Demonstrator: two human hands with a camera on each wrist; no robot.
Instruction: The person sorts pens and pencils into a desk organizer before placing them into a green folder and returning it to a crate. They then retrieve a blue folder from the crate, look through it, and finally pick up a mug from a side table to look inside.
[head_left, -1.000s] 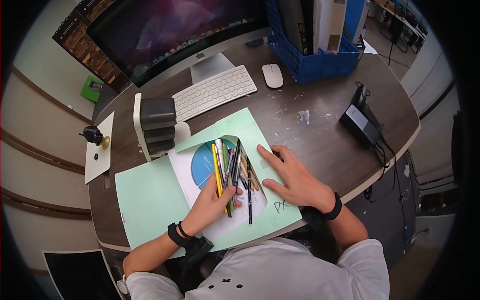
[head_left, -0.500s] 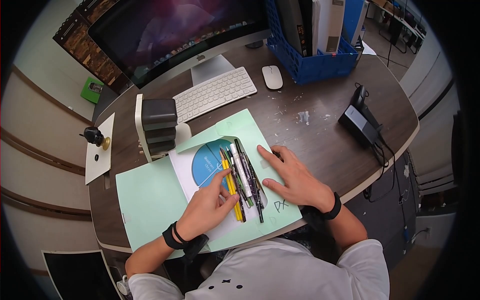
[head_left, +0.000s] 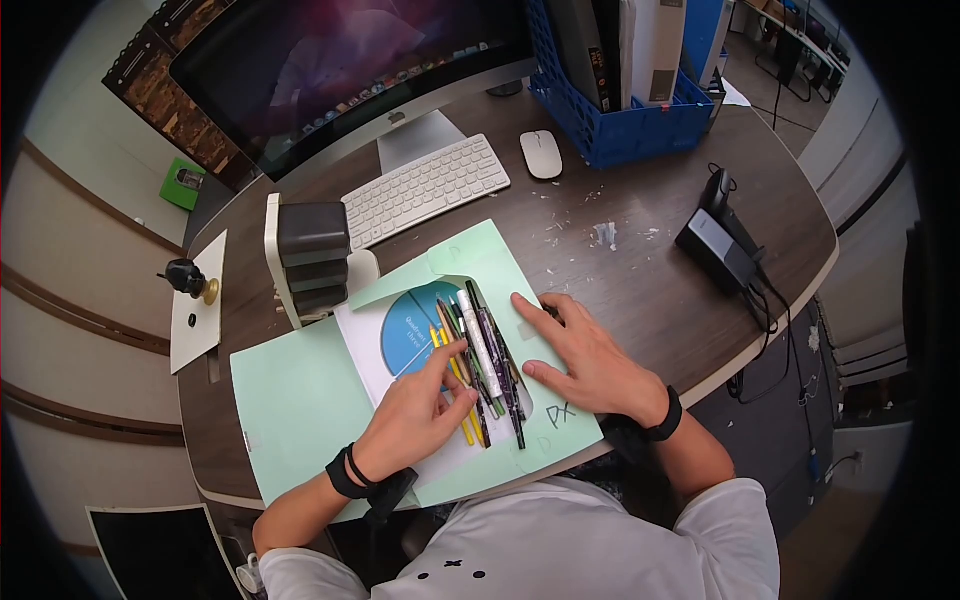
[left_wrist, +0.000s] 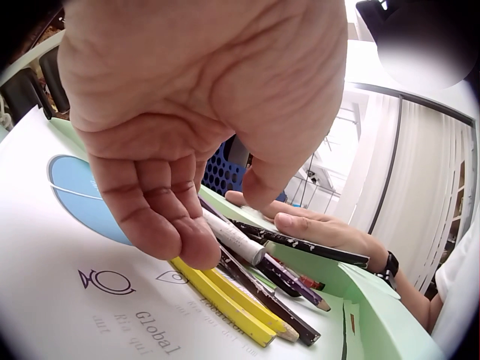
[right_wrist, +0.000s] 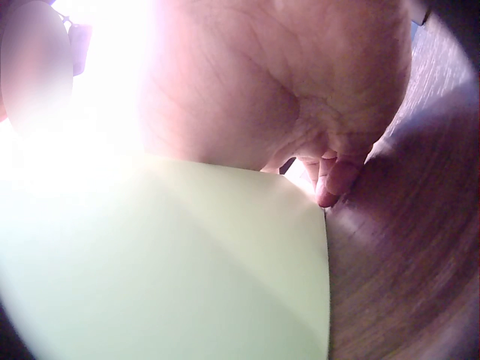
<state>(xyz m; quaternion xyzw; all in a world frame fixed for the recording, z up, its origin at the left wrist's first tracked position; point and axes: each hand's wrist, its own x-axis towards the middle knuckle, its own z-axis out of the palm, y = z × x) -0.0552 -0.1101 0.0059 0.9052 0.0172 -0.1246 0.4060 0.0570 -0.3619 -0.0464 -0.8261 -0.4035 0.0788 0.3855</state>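
A mint-green folder [head_left: 285,395] lies spread on the desk. On its white sheet [left_wrist: 52,277], printed with a blue circle [head_left: 408,325], rests a loose bundle of yellow pencils [left_wrist: 225,307], dark pencils and a scuffed white marker [head_left: 478,340]. My left hand [head_left: 410,415] hovers low at the bundle's left side, its index fingertip right at the pencils; the palm is empty and the fingers loosely bent. With fingers and thumb stretched out, my right hand [head_left: 605,365] rests on the folder's right flap [right_wrist: 240,247], other fingers down by its outer edge.
Behind the folder stand a keyboard [head_left: 425,190], a mouse [head_left: 541,155] and a monitor [head_left: 350,80]. A dark organizer [head_left: 313,240] stands at the left, a blue basket [head_left: 645,135] of binders at the back. A black adapter [head_left: 715,250] with cables sits right; paper scraps [head_left: 605,235] lie nearby.
My left hand has let go of the pencil bundle, which now lies spread on the sheet, and has drawn back slightly to the left. My right hand has stayed on the flap.
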